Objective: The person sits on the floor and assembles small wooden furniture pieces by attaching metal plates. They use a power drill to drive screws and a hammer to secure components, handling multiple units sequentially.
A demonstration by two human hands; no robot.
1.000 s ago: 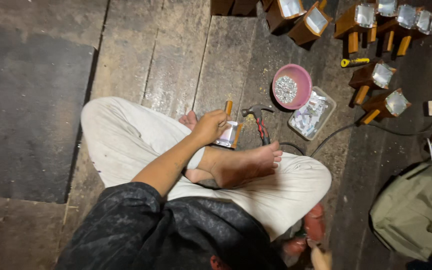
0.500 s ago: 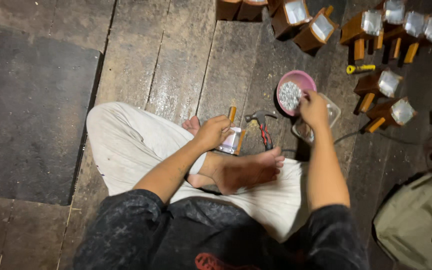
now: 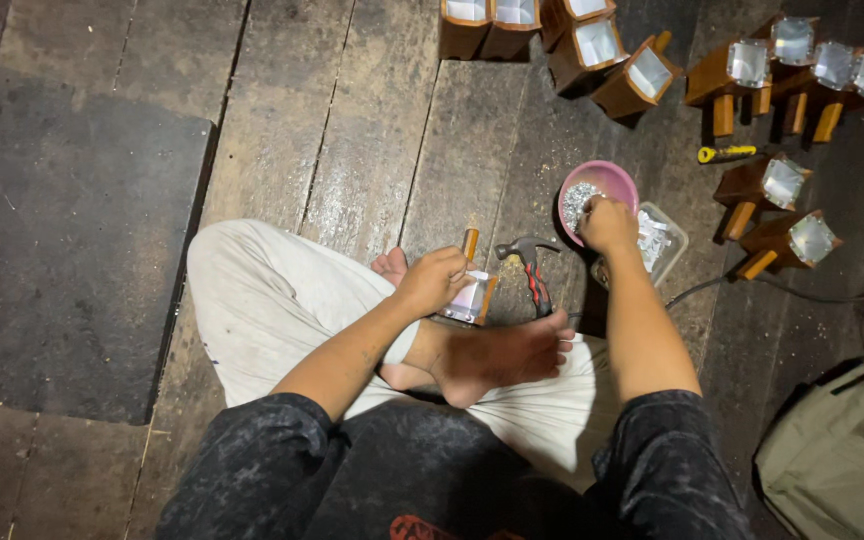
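Plank floor, right hand (image 3: 607, 222) in pink bowl (image 3: 612, 180)

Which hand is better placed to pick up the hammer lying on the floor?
Probably the right hand. It sits at the pink bowl, just beside the hammer, and grips nothing large. The left hand is busy holding the small wooden piece.

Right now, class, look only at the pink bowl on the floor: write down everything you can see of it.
The pink bowl is small, round and looks like plastic. It sits upright on the dark wooden floor planks, to the person's front right, against a clear plastic tray beside it. Inside lies a heap of small silvery metal pieces, too small to tell apart. The right hand reaches into its near side, covering that rim; the far rim shows whole.
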